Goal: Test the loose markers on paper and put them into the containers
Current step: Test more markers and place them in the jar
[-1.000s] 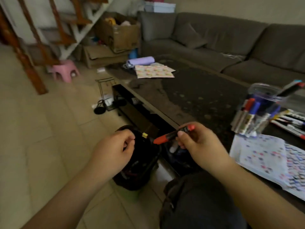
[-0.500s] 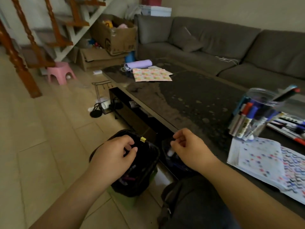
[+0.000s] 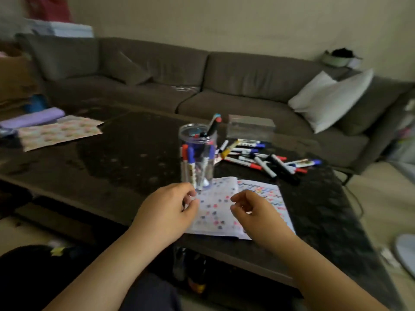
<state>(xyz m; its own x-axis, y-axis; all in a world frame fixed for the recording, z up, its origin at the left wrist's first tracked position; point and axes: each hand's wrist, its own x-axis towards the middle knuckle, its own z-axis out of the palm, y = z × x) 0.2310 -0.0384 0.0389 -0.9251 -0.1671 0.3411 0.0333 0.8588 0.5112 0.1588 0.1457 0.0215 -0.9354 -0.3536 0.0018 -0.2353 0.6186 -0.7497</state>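
Red marker held a second ago now gone from right hand (image 3: 258, 212); both hands, left hand (image 3: 170, 209) too, loosely curled and holding nothing above the test paper (image 3: 224, 198). Probably discarded as dry. Next loose markers (image 3: 265, 158) lying well beyond right hand, clear container (image 3: 197, 158) just beyond left.

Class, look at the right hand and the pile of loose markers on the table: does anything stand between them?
Nothing solid blocks the way. The right hand hovers over the scribbled paper, and the loose markers lie beyond it on the bare table. The clear jar of markers stands off to the left of that line.
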